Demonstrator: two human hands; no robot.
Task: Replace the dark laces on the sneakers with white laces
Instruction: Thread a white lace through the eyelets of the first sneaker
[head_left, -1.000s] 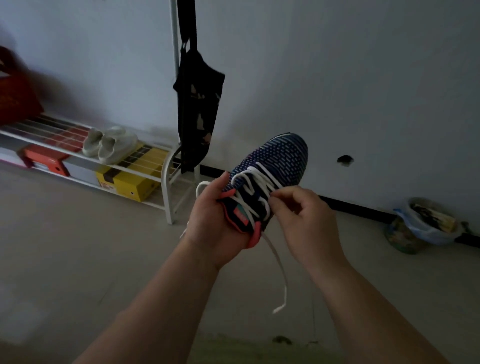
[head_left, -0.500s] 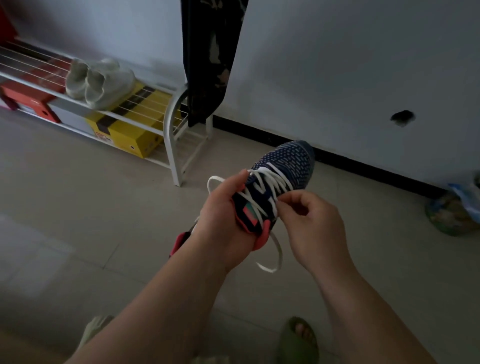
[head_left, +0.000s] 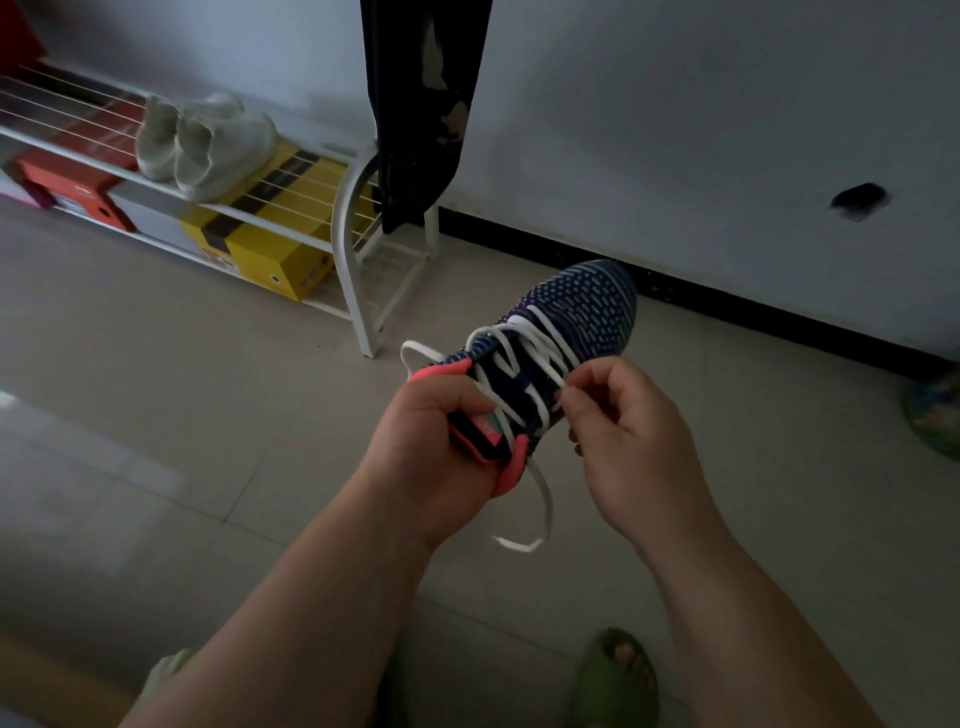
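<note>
1. Two fingertips of the right hand (head_left: 631, 441) pinch the white lace (head_left: 524, 358) at the sneaker's right edge.
2. Left hand (head_left: 431, 447) curls round the heel of the navy sneaker (head_left: 582, 312), held in the air, toe pointing far.
3. One loose lace end dangles below.
4. Far left stands a white shoe rack (head_left: 345, 244) with pale shoes (head_left: 202, 140).

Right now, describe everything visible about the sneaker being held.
The sneaker is a dark navy knit shoe with pale dash patterning and coral-pink trim at the collar. It is held in the air above the tiled floor, toe pointing away toward the wall. A white lace crisscrosses its eyelets loosely, one end dangling below. The left hand grips the heel end; the right hand pinches the lace at the shoe's right side.
</note>
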